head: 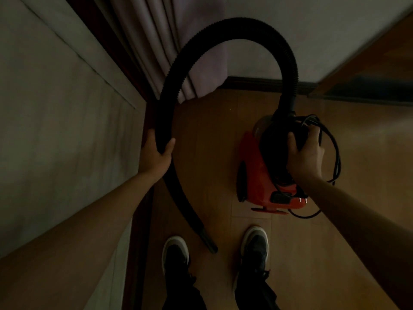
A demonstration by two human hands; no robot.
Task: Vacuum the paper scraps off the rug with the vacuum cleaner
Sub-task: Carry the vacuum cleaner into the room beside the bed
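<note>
A small red and black vacuum cleaner [257, 175] sits right of centre over the wooden floor. My right hand [305, 156] grips its black top handle, with the loose power cord [333, 153] bunched around it. A black ribbed hose [223, 32] arches up from the vacuum's front and comes down on the left. My left hand [156, 155] is closed around that hose. The hose's nozzle end [207, 240] hangs near the floor between my two shoes. No rug or paper scraps are in view. The room is dim.
A pale panelled wall or door [55, 119] fills the left side. A curtain [161, 41] hangs at the back, left of centre, above a dark skirting board [252, 82]. A wooden door or furniture edge [368, 70] juts in at the top right. My shoes [176, 251] stand at the bottom.
</note>
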